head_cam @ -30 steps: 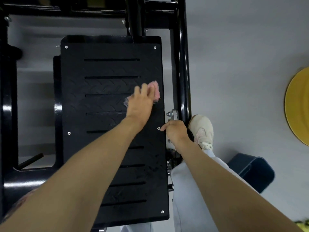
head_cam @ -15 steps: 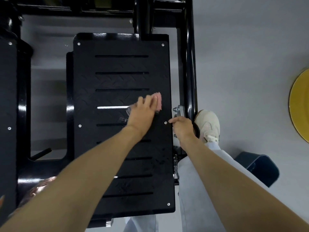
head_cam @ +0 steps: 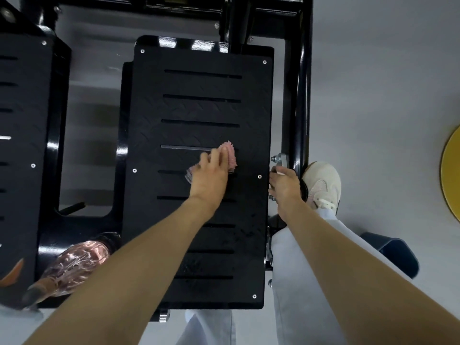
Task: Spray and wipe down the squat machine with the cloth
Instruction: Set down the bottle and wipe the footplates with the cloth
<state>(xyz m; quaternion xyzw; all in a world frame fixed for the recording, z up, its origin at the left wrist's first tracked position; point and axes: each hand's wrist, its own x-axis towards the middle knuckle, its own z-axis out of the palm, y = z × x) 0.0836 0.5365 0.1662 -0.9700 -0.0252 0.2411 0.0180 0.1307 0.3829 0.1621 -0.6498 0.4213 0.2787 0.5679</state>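
Observation:
The squat machine's black slotted footplate (head_cam: 199, 108) fills the middle of the view. My left hand (head_cam: 210, 178) holds a pink cloth (head_cam: 230, 155) pressed against the plate near its middle, right of centre; the cloth shows past my fingertips and by my thumb. My right hand (head_cam: 285, 185) curls round the plate's right edge beside a silver bracket (head_cam: 280, 159). A clear pinkish spray bottle (head_cam: 74, 265) lies on the black frame at the lower left, partly hidden by my left forearm.
A second black footplate (head_cam: 22, 145) stands at the left. A black upright tube (head_cam: 301, 95) runs along the plate's right side. My pale shoe (head_cam: 323, 183) stands on the grey floor, with a dark blue object (head_cam: 395, 255) and a yellow disc (head_cam: 451, 175) to the right.
My left hand has slid the cloth about one slot down the plate, towards me. My right hand stays at the plate's edge. The view has shifted, bringing the left plate and bottle into sight.

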